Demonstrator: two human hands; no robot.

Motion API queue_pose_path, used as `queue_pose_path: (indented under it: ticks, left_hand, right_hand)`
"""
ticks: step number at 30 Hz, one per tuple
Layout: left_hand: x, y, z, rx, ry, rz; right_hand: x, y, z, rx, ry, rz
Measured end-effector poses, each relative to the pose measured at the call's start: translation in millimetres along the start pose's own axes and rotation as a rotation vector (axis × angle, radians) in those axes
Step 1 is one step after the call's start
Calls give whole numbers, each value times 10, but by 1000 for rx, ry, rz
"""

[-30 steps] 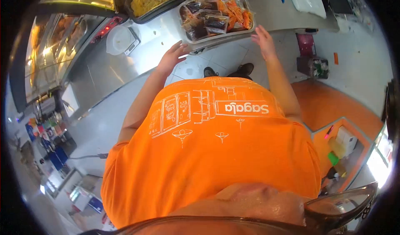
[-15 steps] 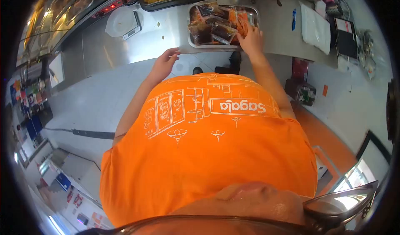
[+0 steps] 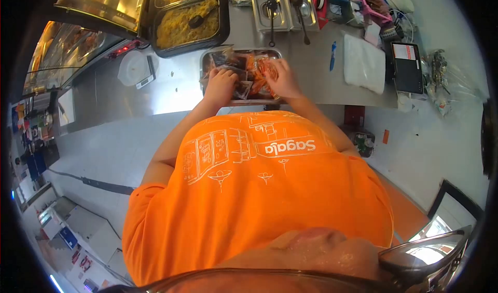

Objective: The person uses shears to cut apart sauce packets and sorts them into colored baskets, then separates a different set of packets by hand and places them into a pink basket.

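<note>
A metal tray (image 3: 244,102) at the counter's front edge holds dark sauce packets (image 3: 228,59) on its left side and orange-red packets (image 3: 258,70) on its right. Over the dark packets lies my left hand (image 3: 222,86), its fingers bent down among them; what they grip, if anything, is hidden. My right hand (image 3: 282,80) is at the tray's right side with its fingers curled on the orange-red packets.
Two black trays of yellow food (image 3: 187,23) stand behind to the left. Steel containers with ladles (image 3: 271,12) are at the back. A blue pen (image 3: 333,56), a white plastic pack (image 3: 364,64) and a tablet (image 3: 407,67) lie right; a scale (image 3: 147,80) sits left.
My left hand has moved from the counter's edge onto the dark packets. My right hand stays at the orange-red packets. The view has shifted, showing more of the counter's back.
</note>
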State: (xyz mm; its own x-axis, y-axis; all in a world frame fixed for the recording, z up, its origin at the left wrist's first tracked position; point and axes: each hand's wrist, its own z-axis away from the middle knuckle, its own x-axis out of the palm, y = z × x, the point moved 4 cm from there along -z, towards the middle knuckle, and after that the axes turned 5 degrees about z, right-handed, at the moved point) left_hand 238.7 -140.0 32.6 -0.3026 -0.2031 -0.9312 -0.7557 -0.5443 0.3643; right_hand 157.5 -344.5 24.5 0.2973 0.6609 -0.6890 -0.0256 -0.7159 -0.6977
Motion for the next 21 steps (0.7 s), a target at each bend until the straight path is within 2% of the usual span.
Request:
queue_pose_path:
  ticks: [2, 3, 6, 7, 8, 9, 10, 11, 12, 13, 14, 15, 17, 19, 21]
  left_hand:
    - [-65, 9, 17, -33, 28, 68]
    - [-133, 23, 61, -12, 131, 122]
    - [-230, -40, 106, -151, 175, 403]
    - [-160, -122, 132, -174, 248, 512]
    - [-151, -166, 115, -189, 211, 598]
    - [-124, -230, 113, -212, 169, 687]
    - [-76, -304, 172, -245, 127, 783]
    - [-26, -460, 192, -274, 171, 899]
    - [-13, -585, 243, -297, 223, 1012]
    - [-206, -599, 322, -372, 197, 1152]
    - [-209, -755, 409, -372, 262, 1268]
    - [-238, -916, 544, -405, 277, 1204]
    - [-313, -1180, 862, -484, 277, 1144]
    - [-310, -1395, 1165, -576, 248, 1109]
    - [-147, -1513, 1328, -578, 178, 1072]
  right_hand:
    - [89, -110, 18, -30, -168, -151]
    - [131, -183, 44, -45, -192, -172]
    - [252, -405, 84, -80, -251, -253]
    - [306, -438, 66, -83, -261, -285]
    - [401, -454, 72, -81, -276, -320]
    - [615, -257, 98, 95, -270, -465]
    - [593, -248, 105, 77, -252, -398]
    - [467, -280, 53, 46, -235, -325]
    - [369, -278, 52, 51, -202, -479]
    - [114, -423, 34, 113, -184, -344]
    - [12, -392, 54, 169, -164, -442]
    - [-68, -330, 97, 230, -142, -537]
    - [-253, -239, 143, 152, -16, -512]
    - [-408, -169, 204, 196, 62, -722]
    - [-544, -137, 237, 222, 151, -800]
